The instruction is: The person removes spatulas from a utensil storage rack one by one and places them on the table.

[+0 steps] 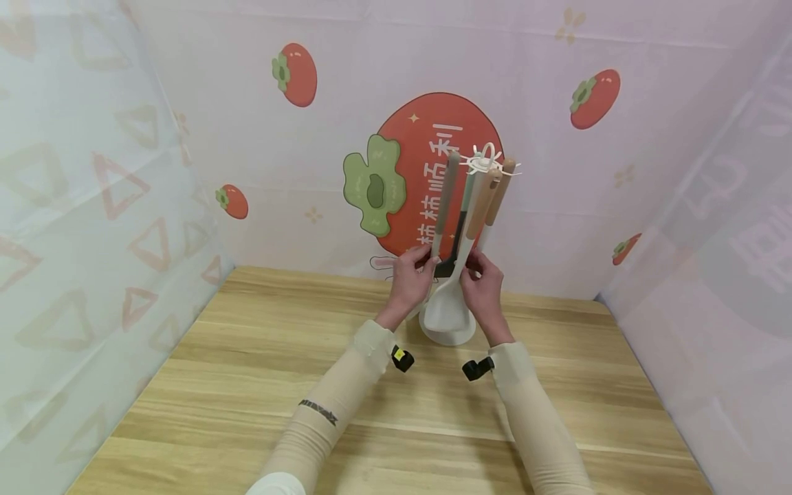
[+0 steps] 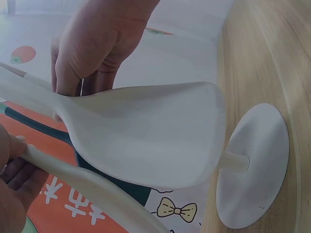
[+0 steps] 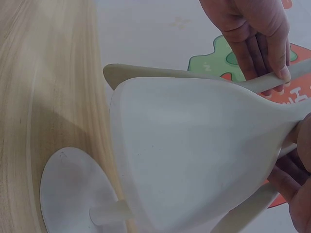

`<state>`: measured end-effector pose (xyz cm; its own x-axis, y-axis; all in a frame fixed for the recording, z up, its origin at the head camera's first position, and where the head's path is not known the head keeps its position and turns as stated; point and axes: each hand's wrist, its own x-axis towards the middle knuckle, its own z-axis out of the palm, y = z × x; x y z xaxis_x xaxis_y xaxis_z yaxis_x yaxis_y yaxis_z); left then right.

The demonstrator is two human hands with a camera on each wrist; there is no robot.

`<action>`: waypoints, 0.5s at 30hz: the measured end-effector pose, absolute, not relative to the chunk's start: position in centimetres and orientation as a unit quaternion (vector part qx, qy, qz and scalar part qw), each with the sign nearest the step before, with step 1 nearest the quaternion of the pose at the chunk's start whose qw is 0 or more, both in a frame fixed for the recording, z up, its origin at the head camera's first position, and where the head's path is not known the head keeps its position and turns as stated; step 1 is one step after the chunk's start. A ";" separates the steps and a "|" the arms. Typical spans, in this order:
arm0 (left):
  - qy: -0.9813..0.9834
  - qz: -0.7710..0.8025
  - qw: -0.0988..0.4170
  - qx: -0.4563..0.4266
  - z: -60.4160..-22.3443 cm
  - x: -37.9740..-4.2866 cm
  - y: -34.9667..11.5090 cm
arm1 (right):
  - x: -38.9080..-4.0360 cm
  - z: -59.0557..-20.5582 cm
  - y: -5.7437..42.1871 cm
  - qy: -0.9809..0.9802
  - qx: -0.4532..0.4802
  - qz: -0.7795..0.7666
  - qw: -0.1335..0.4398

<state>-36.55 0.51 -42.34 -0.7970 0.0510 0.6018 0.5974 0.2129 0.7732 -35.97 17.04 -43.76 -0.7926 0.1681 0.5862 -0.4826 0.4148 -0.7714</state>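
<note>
The left hand [image 1: 413, 275] sits just left of centre in the head view, its fingers curled about the lower shaft of a pale utensil [image 1: 443, 206] that hangs from the utensil rack [image 1: 489, 163]; in the right wrist view the fingertips [image 3: 284, 73] lie along that slim pale handle at the upper right of the frame. The right hand [image 1: 482, 278], just right of centre, pinches the neck of the white spatula [image 1: 447, 307], whose broad blade hangs low in front of the rack's post. In the left wrist view that blade [image 2: 150, 141] fills the middle of the frame, with the right hand's fingers closed round its stem at the upper left.

The rack stands on a round white base [image 1: 449, 335] set on the wooden bench [image 1: 247, 357], close to the back wall. The base shows at the lower right of the left wrist view [image 2: 252, 165] and at the lower left of the right wrist view [image 3: 73, 194], a short post rising from it. More utensils with wooden handles [image 1: 485, 199] hang from the top ring, beside a darker one [image 1: 460, 227]. Behind the rack is a large red persimmon picture [image 1: 408, 151] on the backdrop.
</note>
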 end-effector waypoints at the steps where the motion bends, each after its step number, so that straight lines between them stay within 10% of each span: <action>1: -0.741 -0.591 0.232 -0.218 -42.3 -36.6 0.5 | -36.0 -43.8 17.0 -0.783 0.100 0.531 0.307; 15: -0.723 -0.600 0.258 -0.227 -41.9 -36.6 0.0 | -35.8 -43.7 16.9 -0.782 0.085 0.532 0.312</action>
<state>-36.64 -0.05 -41.86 -0.7645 0.0184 0.6444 0.6367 0.1782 0.7503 -35.80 16.94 -43.72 -0.7909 0.1994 0.5785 -0.4650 0.4186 -0.7801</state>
